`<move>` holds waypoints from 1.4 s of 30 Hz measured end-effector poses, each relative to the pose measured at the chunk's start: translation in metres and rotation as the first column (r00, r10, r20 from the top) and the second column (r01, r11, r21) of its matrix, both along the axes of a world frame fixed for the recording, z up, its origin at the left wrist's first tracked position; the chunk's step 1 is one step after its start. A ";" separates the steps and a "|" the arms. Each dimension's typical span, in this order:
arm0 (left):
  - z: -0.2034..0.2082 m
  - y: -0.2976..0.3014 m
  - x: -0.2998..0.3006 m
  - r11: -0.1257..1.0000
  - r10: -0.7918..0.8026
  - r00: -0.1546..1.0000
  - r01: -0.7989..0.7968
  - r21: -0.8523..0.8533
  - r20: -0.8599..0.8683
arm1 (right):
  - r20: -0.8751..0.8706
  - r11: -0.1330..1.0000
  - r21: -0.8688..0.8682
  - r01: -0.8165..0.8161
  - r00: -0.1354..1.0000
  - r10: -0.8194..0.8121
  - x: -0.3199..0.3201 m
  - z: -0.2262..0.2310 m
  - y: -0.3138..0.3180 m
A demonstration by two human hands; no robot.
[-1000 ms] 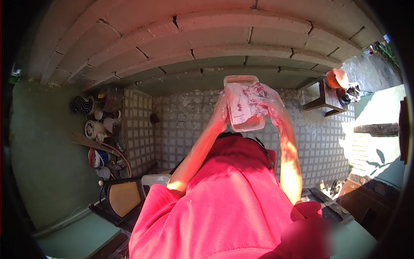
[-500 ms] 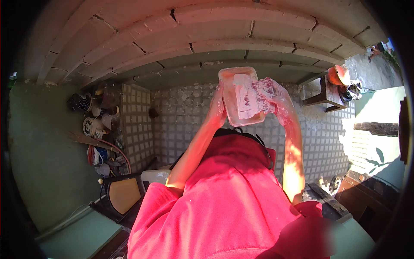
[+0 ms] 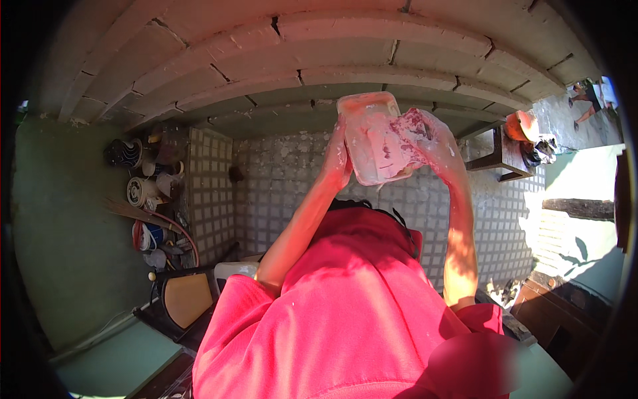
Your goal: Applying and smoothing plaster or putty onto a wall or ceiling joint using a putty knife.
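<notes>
The left hand [image 3: 339, 158] is holding the tray [image 3: 367, 101] by its left long side; its fingers are closing against the wall, though the part under the tray is not showing. The tray is hanging in the air in front of the chest, above the tiled floor [image 3: 286, 199]. Its long axis is running mostly away from the body, with the far end leaning a little to the left.

Inside, a pale piece [image 3: 380, 151] is lying along this axis, toward the right side, so the right hand [image 3: 440, 147] is nearer to it. That hand is coming over the right edge, and its fingers, smeared with pink and white, are bending and pointing left, touching the piece. Whether they are pinching it, I cannot tell.

Farther to the right, a bench [image 3: 510, 154] is carrying an orange thing [image 3: 521, 126].
</notes>
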State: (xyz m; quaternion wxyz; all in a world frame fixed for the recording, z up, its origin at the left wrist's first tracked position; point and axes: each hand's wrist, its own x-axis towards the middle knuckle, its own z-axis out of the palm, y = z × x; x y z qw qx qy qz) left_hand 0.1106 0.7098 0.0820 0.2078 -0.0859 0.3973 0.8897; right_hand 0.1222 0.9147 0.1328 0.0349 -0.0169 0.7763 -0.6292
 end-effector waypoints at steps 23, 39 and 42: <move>-0.010 0.013 -0.014 0.997 -0.074 0.996 0.074 0.011 0.040 | 0.136 0.915 -0.403 -0.003 0.989 0.063 -0.019 -0.022 -0.014; -0.021 0.013 -0.041 0.999 -0.013 0.998 0.010 0.043 0.069 | 0.081 0.950 -0.306 0.060 0.996 -0.037 -0.012 -0.013 -0.002; -0.047 0.014 -0.051 0.998 -0.004 0.993 -0.005 0.068 0.120 | 0.216 0.923 -0.360 0.137 0.975 -0.061 -0.011 -0.022 -0.007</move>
